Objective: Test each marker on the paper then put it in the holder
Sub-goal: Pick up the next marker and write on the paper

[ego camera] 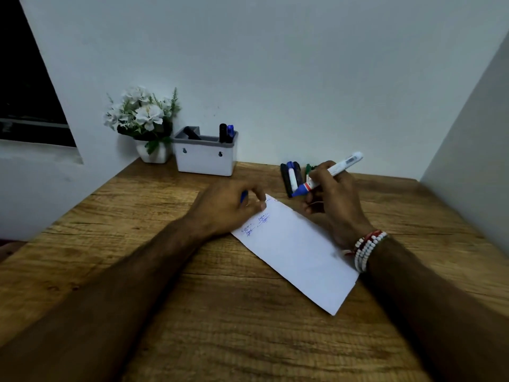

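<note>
A white sheet of paper (300, 255) lies slanted on the wooden desk, with blue scribbles near its far left corner. My right hand (334, 205) grips a white marker with a blue tip section (330, 172), tip pointing down-left just above the paper's far end. My left hand (231, 208) rests on the paper's far left corner and holds a blue cap (243, 196) in its curled fingers. The white holder with a grey rim (205, 158) stands at the back by the wall, with two markers (226, 133) upright in its right slot.
Several loose markers (292, 177) lie on the desk behind my right hand. A white pot of white flowers (143, 122) stands left of the holder. A wall closes the right side; a dark window is at far left.
</note>
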